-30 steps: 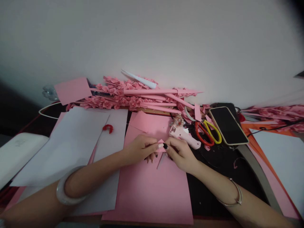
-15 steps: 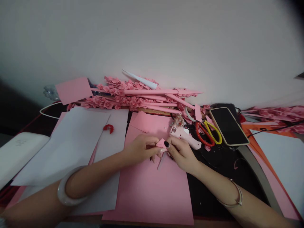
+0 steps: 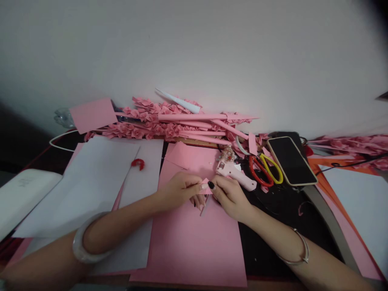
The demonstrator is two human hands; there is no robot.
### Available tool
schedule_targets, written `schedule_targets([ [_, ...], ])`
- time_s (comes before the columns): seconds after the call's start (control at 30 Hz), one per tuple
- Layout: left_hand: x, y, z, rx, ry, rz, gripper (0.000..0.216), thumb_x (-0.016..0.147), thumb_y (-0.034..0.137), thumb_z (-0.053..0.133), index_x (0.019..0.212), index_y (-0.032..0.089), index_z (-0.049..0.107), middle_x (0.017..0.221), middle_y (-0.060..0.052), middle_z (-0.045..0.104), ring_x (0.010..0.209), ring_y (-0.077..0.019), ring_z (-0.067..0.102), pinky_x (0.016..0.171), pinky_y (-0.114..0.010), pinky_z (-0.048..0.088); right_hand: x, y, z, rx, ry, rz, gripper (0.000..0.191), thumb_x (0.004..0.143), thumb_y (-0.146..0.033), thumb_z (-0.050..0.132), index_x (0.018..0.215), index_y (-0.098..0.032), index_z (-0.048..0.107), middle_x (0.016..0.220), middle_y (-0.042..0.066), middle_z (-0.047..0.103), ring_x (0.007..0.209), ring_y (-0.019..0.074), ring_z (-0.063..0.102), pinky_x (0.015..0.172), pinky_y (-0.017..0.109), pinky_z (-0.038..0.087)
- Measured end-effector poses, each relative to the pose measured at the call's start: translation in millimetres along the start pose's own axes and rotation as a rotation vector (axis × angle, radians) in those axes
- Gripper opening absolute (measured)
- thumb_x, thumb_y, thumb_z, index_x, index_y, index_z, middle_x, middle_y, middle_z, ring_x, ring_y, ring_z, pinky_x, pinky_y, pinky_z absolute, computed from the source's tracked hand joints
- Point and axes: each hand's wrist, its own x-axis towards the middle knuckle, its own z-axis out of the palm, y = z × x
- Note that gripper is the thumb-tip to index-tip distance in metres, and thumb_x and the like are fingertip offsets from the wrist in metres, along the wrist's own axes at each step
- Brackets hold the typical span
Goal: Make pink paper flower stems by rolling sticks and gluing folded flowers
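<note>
My left hand [image 3: 183, 189] and my right hand [image 3: 228, 195] meet over a large pink paper sheet [image 3: 197, 246]. Between their fingertips they pinch a small folded piece of pink paper [image 3: 206, 182], its pointed top showing above the thumbs. The left thumb presses on its front and the right thumb, with a dark nail, lies at its right side. A thin greyish stick [image 3: 205, 207] slants down below the paper; whether a hand grips it is hidden. Right behind my right hand lies a pale pink glue gun [image 3: 236, 176].
Red-handled scissors [image 3: 257, 171] and a yellow-handled pair [image 3: 274, 169] lie beside a phone [image 3: 292, 161]. White sheets [image 3: 81, 182] with a red-handled tool [image 3: 138, 163] cover the left. Pink paper flowers and rolled cones [image 3: 194, 117] line the wall.
The left thumb has shifted up onto the front of the folded paper, and the fingers below have moved slightly. Both hands keep hold of it in nearly the same place.
</note>
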Motion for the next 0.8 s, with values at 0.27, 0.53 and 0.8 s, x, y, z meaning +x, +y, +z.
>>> schedule_targets([
  [0.27, 2.3, -0.1, -0.3, -0.071, 0.002, -0.018, 0.026, 0.089, 0.032, 0.047, 0.079, 0.011, 0.059, 0.073, -0.007, 0.069, 0.063, -0.0140, 0.067, 0.062, -0.025, 0.055, -2.0, 4.0, 1.9, -0.028, 0.106, 0.052, 0.017, 0.090, -0.017, 0.041, 0.073, -0.019, 0.043, 0.063, -0.003, 0.044, 0.056, 0.0111, 0.042, 0.055, 0.025, 0.034],
  [0.53, 3.8, -5.0, -0.7, -0.058, 0.087, -0.003, 0.021, 0.089, 0.029, 0.045, 0.084, 0.012, 0.057, 0.073, -0.004, 0.066, 0.066, -0.0138, 0.068, 0.063, -0.025, 0.055, -3.3, 5.2, 2.9, -0.151, 0.218, -0.004, 0.014, 0.080, -0.019, 0.059, 0.088, -0.021, 0.048, 0.074, -0.001, 0.047, 0.060, 0.0128, 0.043, 0.055, 0.025, 0.035],
  [0.8, 2.0, -1.5, 1.2, 0.022, 0.059, 0.024, 0.020, 0.090, 0.029, 0.043, 0.084, 0.014, 0.056, 0.074, -0.001, 0.061, 0.069, -0.0117, 0.066, 0.065, -0.023, 0.054, -1.1, 3.0, 3.8, -0.135, 0.211, -0.004, 0.016, 0.077, -0.020, 0.066, 0.082, -0.021, 0.050, 0.071, -0.002, 0.047, 0.057, 0.0117, 0.041, 0.051, 0.024, 0.034],
])
